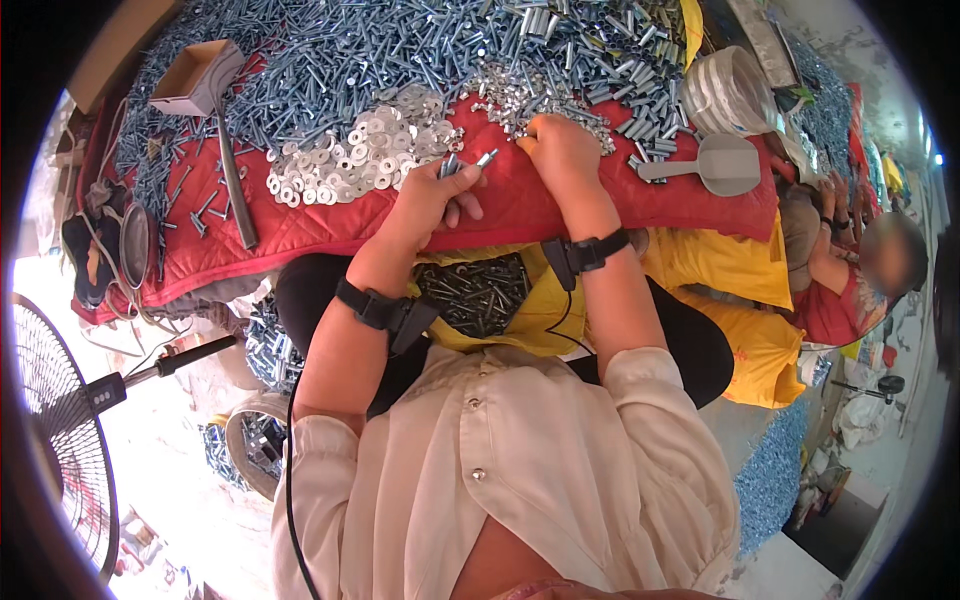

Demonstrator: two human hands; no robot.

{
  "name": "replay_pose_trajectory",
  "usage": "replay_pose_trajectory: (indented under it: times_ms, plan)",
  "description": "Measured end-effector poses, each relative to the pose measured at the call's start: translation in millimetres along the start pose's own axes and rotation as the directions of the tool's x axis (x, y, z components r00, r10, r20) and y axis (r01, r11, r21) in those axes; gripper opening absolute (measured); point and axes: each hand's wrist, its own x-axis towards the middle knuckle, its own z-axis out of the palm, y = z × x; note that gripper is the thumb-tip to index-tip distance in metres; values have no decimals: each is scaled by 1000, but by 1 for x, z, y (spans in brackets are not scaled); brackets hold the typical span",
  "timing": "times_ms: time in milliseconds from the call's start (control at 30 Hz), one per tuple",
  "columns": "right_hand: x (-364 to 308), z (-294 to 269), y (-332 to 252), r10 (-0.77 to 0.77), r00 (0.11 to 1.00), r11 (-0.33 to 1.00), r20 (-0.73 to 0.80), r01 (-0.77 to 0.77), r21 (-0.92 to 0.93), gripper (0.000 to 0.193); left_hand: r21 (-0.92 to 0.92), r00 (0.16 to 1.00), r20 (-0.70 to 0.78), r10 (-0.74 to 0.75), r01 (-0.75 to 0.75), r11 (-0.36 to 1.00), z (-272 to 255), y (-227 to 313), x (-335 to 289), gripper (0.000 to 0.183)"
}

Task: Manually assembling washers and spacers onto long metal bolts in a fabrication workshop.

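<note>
Head view: a yellow cloth point(520, 320) in the lap holds a modest pile of dark finished bolts point(480, 295); beyond it, the left hand point(435, 195) closes on a few bolts point(470, 165) while the right hand point(560, 145), fingers curled, picks among small nuts point(520, 105) on the red quilted mat point(520, 215). Judging by the washers point(350, 150) and the bolt heap point(400, 50) toward the mat's far edge, most remains undone; an open brown carton point(190, 75) sits at its far left corner.
</note>
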Motion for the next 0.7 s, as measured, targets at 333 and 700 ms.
replay_pose_trajectory:
  times_ms: [333, 700]
  plan:
    - [-7, -10, -8, 266, 924, 523, 274, -378, 764, 14, -71, 997, -49, 59, -62, 996, -3, 0, 4, 24]
    - [-27, -23, -27, 195, 913, -72, 358, -351, 934, 22, 1, 999, -2, 51, -51, 999, 0, 3, 0, 24]
